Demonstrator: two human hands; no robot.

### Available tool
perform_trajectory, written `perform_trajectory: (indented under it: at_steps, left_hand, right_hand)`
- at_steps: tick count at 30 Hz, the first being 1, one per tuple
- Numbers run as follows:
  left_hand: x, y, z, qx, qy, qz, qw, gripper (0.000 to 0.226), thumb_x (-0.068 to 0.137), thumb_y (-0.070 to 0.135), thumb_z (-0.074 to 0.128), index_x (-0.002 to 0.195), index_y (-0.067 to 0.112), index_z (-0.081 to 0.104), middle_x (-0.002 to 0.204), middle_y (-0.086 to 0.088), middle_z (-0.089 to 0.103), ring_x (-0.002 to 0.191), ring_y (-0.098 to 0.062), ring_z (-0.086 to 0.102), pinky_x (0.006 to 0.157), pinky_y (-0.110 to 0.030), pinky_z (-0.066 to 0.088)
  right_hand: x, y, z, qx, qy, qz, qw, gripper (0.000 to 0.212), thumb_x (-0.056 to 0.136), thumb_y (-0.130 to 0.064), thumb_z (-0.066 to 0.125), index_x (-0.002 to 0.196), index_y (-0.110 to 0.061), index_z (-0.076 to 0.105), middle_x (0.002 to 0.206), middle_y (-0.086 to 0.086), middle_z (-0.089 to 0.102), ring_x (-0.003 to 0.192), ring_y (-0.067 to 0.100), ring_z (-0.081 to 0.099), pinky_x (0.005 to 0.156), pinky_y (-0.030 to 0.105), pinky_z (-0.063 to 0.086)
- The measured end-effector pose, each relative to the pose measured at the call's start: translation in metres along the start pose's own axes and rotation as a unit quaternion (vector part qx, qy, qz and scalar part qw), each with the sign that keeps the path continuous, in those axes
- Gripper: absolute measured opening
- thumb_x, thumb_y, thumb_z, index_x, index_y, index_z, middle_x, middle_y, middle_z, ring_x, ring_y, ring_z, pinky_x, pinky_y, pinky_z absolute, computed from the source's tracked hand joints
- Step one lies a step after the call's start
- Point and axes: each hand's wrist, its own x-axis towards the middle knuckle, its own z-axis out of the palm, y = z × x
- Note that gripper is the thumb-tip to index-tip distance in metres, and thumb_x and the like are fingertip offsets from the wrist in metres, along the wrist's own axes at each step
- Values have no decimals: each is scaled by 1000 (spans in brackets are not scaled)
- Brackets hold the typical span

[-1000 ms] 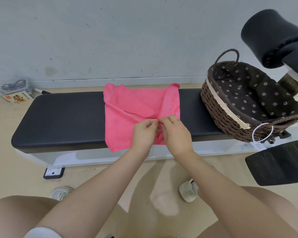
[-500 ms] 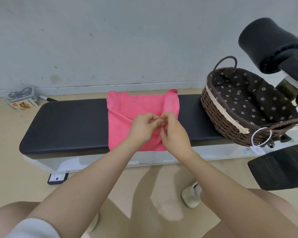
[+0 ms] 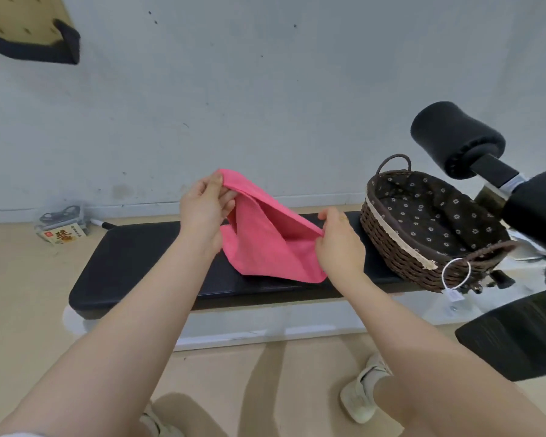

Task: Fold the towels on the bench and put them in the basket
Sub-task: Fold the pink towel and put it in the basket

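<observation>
Your left hand and right hand each pinch a corner of the pink towel, stretched between them over the bench, the basket nearer your right.

A small printed box lies on the tan floor by the grey wall, well to the left of the fingers, with a bundle of dark cables on top of it (the print is too small to read). Up and to the right of the fingers juts a black padded roller. Below and right of them sits a black mesh seat, and a pale shoe rests on the floor.
</observation>
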Motion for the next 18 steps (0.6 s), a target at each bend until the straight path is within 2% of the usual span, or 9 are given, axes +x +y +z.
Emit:
perform_trajectory:
  at_steps: [3, 6, 9, 11, 13, 14, 16, 18]
  left_hand:
    - [-8, 5, -14, -70, 10, -26, 997, 12, 98, 23, 45, 92, 20, 55, 87, 5, 66, 70, 0, 66, 62, -12, 52]
    - [-15, 14, -24, -123, 18, -40, 991, 12, 99, 22, 44, 93, 22, 54, 91, 5, 65, 79, -4, 64, 65, -15, 50]
    - [-21, 18, -25, -136, 16, -34, 990, 14, 99, 23, 43, 91, 23, 54, 91, 6, 65, 82, -4, 64, 65, -16, 48]
    - [-23, 15, -26, -155, 26, -35, 987, 15, 100, 25, 42, 92, 23, 55, 92, 6, 65, 83, -4, 64, 63, -15, 48]
    - [-24, 12, -28, -179, 39, -42, 982, 15, 100, 26, 40, 93, 23, 54, 93, 6, 64, 83, -3, 63, 61, -14, 48]
    - [-24, 11, -30, -189, 44, -43, 980, 15, 100, 27, 40, 94, 23, 53, 94, 7, 63, 83, -3, 63, 61, -14, 48]
    - [-22, 13, -32, -197, 50, -34, 978, 16, 100, 28, 39, 95, 23, 53, 95, 7, 62, 83, -3, 62, 64, -14, 48]
    - [-22, 19, -31, -198, 55, -9, 979, 15, 100, 27, 39, 95, 23, 53, 96, 8, 63, 83, -2, 64, 64, -14, 49]
  right_hand:
    - [-4, 11, -9, -39, 8, 27, 999, 29, 87, -1, 43, 112, -13, 50, 116, 6, 52, 93, 29, 58, 64, 33, 37]
    - [-6, 25, -16, -48, -5, 64, 997, 19, 88, -7, 47, 103, -14, 56, 110, 8, 53, 90, 29, 57, 64, 34, 41]
    - [-11, 27, -24, -19, 28, 87, 996, 28, 87, -14, 52, 115, -14, 51, 118, 8, 52, 102, 29, 55, 70, 37, 45]
    - [-13, 21, -28, 63, 62, 135, 987, 31, 91, -15, 47, 122, -11, 43, 118, 7, 54, 105, 31, 55, 72, 38, 43]
    - [-9, 11, -32, 216, 63, 215, 950, 27, 94, -15, 39, 120, -8, 43, 107, 9, 57, 95, 31, 58, 72, 38, 45]
    - [-6, 6, -34, 305, 62, 240, 920, 25, 93, -14, 37, 117, -7, 44, 98, 10, 58, 85, 29, 58, 70, 39, 48]
    - [-1, -4, -41, 472, 88, 266, 836, 20, 92, -8, 37, 109, -5, 47, 80, 10, 58, 61, 20, 56, 55, 32, 48]
    - [3, -16, -58, 580, 131, 259, 761, 19, 92, -3, 42, 109, -4, 50, 77, 10, 60, 47, 12, 55, 43, 20, 43]
